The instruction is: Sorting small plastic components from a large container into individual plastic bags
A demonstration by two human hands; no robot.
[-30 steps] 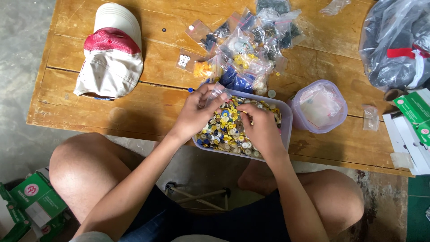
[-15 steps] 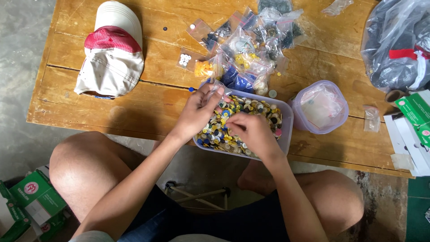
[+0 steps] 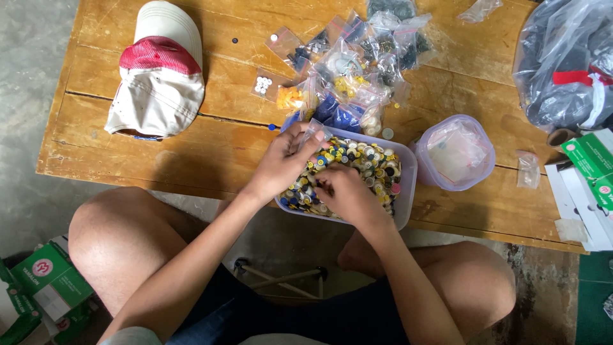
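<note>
- The wooden tabletop (image 3: 159, 153) carries a cap (image 3: 159, 76) far left and bagged buttons (image 3: 357, 64) far centre.
- The clear tub of mixed buttons (image 3: 373, 169) sits at the near edge, within easy reach.
- The left hand (image 3: 284, 163) pinches a small clear bag (image 3: 316, 131), fingers clamped on it.
- The right hand (image 3: 341, 195), fingers together digging among the buttons, now lies nearer and further left than a second ago.
</note>
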